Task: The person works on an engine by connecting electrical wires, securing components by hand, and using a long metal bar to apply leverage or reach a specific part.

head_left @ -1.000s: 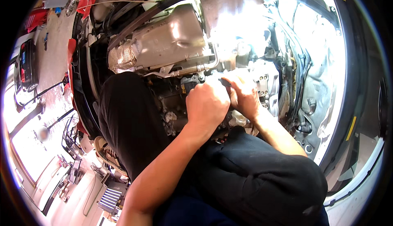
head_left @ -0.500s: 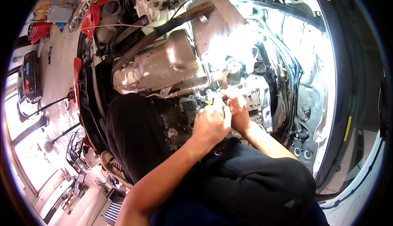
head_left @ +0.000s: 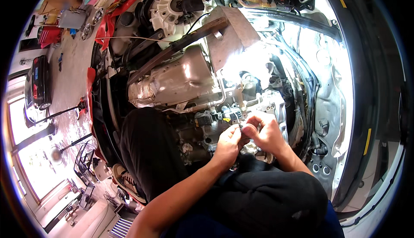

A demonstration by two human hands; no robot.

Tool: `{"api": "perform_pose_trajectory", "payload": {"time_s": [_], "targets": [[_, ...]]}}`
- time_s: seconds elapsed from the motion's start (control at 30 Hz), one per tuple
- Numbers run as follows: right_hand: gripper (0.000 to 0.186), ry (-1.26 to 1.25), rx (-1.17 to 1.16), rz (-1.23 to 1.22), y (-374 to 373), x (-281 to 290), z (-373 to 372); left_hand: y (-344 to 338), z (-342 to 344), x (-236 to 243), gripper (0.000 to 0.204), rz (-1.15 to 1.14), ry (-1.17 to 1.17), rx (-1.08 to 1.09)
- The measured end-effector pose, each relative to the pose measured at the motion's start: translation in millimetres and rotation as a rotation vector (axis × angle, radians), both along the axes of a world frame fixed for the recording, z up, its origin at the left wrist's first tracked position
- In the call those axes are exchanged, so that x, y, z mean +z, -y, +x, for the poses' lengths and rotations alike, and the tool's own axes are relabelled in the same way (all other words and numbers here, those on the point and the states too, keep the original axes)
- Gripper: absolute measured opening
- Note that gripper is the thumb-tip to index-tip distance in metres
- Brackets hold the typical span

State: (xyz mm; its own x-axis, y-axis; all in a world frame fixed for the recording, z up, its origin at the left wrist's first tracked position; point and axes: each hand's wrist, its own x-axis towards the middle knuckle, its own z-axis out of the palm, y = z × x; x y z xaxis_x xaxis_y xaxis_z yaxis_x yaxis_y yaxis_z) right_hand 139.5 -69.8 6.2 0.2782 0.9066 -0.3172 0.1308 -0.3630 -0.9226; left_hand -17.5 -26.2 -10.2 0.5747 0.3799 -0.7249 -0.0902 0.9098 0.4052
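Both my hands meet over the engine (head_left: 215,128) in a car's engine bay. My left hand (head_left: 228,146) is closed, its thumb and fingertips pinching a small, thin part (head_left: 237,118) whose kind I cannot make out. Close beside it on the right, my right hand (head_left: 268,135) has its fingers curled and thumb pressed in at the same spot. Just beyond my fingertips are a dark connector block (head_left: 203,118) and a small yellow piece (head_left: 227,119). A metal pipe (head_left: 194,107) runs behind them, below a large heat shield (head_left: 183,76).
A brown wooden bar (head_left: 185,43) lies slantwise across the bay, next to a flat board (head_left: 230,28). Strong light glares on the right. Cables (head_left: 308,72) run down that side. My knees flank the engine. On the floor at left stands a dark car (head_left: 36,82).
My hands have drawn back toward me, away from the metal parts. My right hand has turned and its fingers have curled in beside my left. The view has shifted slightly.
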Motion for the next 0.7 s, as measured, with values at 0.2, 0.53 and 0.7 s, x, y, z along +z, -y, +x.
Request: {"api": "perform_pose_trajectory", "payload": {"time_s": [0.2,0.53,0.7], "targets": [[0.026,0.168,0.032,0.000,0,5,-25,12,-3,-5,0.022,-0.215,0.068,0.196],[0.026,-0.262,-0.320,-0.207,7,0,-48,-45,-3,22,0.026,1.584,-0.676,-0.548],[0.031,-0.110,-0.160,-0.021,15,-16,-49,-79,5,31,0.023,1.772,-0.611,-0.899]]}}
